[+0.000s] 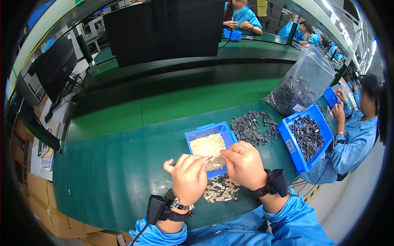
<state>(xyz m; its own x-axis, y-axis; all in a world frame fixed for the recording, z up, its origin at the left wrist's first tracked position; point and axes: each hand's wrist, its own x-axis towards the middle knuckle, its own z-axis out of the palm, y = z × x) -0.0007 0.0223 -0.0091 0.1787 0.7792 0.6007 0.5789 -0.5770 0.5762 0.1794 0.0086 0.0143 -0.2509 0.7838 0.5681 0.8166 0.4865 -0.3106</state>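
Note:
My left hand (188,177) is closed in a pinch over the near part of a small blue bin (189,137). A tiny piece, too small to name, shows at its fingertips. Close to its right, my right hand (247,167) pinches thumb and forefinger together; what they hold, if anything, is too small to make out. The bin holds a layer of small pale beige pieces (208,144). Below my hands, a loose pile of small black and pale gold pieces (221,192) lies on the green mat, touching or close to the bin's near side.
Small black parts (255,128) lie spread right of the bin. Beyond them are a larger blue bin (302,165) of black parts and a clear plastic bag (298,88) of them. A monitor (164,35) stands at the back. A co-worker (356,135) sits at right.

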